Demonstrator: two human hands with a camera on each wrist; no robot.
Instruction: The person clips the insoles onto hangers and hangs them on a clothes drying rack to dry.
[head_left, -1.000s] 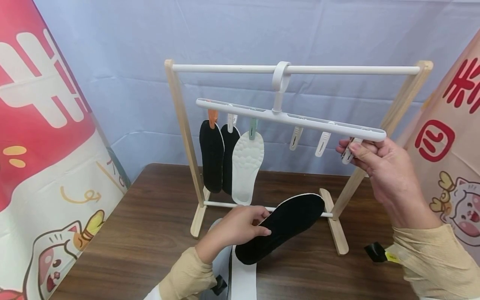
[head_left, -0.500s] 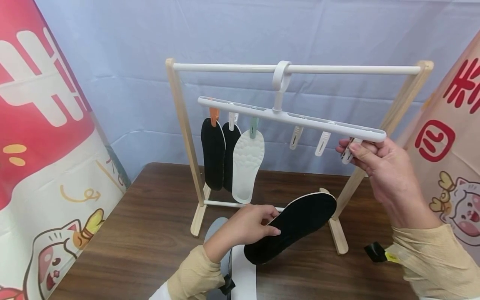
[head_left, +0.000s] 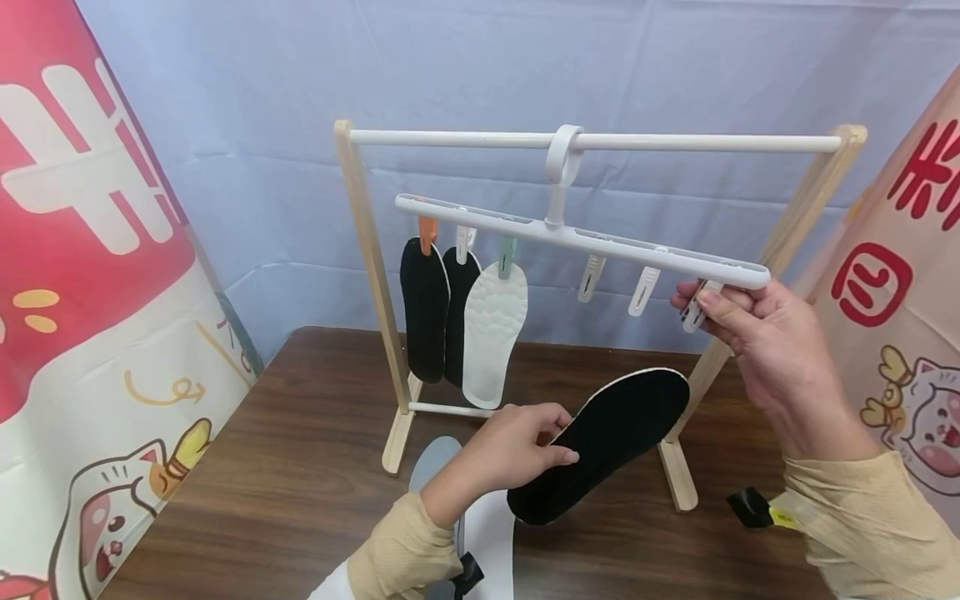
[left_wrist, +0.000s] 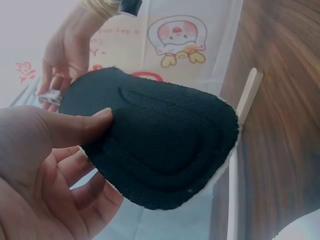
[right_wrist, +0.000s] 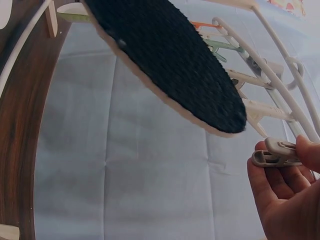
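My left hand (head_left: 517,446) pinches a black insole (head_left: 607,437) by its edge, thumb on the black face. The insole is tilted, one end pointing up and right toward my right hand (head_left: 783,358). That hand pinches the rightmost white clip (head_left: 697,308) of a white clip hanger (head_left: 480,218). In the right wrist view, the insole (right_wrist: 170,65) is apart from this clip (right_wrist: 277,154). On the hanger's left half, an orange clip (head_left: 427,235), a white clip (head_left: 462,245) and a green clip (head_left: 507,258) hold two black insoles and a white insole (head_left: 495,333).
The hanger hooks over the white rail (head_left: 450,139) of a wooden-sided rack (head_left: 367,275). Two more white clips, one a clip (head_left: 591,277), hang with nothing in them. On the brown table (head_left: 285,467) lie a grey insole (head_left: 437,454) and a white insole (head_left: 491,542), partly under my left arm.
My left hand has carried the black insole right and slightly up, closer to my right hand. The right hand has stayed on the clip.
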